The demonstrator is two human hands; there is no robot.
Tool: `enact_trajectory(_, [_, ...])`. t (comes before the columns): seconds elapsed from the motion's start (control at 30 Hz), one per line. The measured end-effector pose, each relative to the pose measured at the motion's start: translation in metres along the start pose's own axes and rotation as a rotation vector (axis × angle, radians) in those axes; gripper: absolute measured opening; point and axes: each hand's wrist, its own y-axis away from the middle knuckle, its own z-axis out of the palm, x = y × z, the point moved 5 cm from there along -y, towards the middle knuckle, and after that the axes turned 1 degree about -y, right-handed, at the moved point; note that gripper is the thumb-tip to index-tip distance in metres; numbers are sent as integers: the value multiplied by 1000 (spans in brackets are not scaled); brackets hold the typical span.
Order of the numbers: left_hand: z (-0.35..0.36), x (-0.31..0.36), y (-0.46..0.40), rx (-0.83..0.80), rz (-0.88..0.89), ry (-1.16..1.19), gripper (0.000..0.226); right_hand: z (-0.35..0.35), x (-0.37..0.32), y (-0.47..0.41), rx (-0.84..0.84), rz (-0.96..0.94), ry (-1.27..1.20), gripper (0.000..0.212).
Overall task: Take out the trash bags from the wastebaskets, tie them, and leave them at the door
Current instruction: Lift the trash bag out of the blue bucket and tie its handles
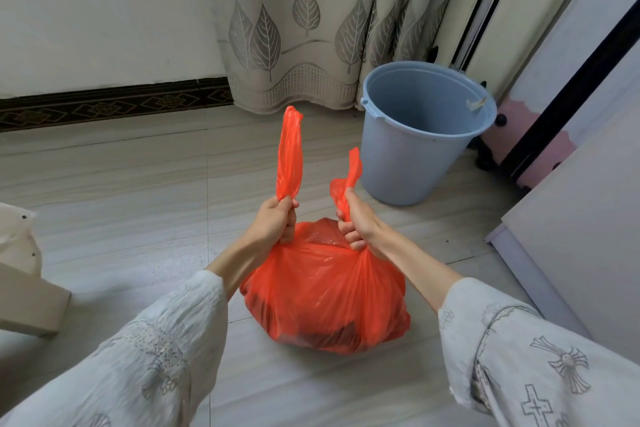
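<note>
Bag [325, 291] looks soft, full, prob not heavy; left hand [277, 218] & right hand [356, 224] each fist a handle, best grip spot imo.

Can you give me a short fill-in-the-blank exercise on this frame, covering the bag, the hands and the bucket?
1. The orange plastic trash bag rests on the ____.
2. The left hand and the right hand each grip one of the bag's two ____.
3. The round plastic bucket standing by the leaf-patterned curtain is ____ in colour.
4. That bucket has no ____ inside it.

Missing words: floor; handles; blue; bag
</note>
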Motion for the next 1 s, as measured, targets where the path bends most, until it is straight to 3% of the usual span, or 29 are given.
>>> enact_trajectory(0.1, [-4, -1, -2, -13, -59, 61, 19, -3, 4, -5, 118, -61, -25, 41])
enact_trajectory(0.2, [-3, -2, -3, -62, -86, 129, 28, -13, 9, -10, 224, -87, -2, 30])
enact_trajectory(0.33, [7, -2, 2, -179, -85, 36, 33, -20, 11, -12, 288, -30, 143, 15])
enact_trajectory(0.5, [13, 1, 11, -283, -48, -194, 38, -14, 10, -11, 197, -5, 215, 30])
enact_trajectory(0.7, [10, -2, 11, -266, -60, -462, 35, 6, 3, -2, -170, 28, 12, 34])
enact_trajectory(0.83, [17, -5, 11, -291, -18, -635, 36, 7, -3, 0, -120, -95, -60, 50])
enact_trajectory(0.9, [13, -7, 11, -307, -62, -550, 35, 2, -6, 1, -62, -117, -244, 49])
enact_trajectory(1.0, [9, -12, 11, -386, -154, -338, 35, 1, -6, 4, -137, -63, -309, 48])
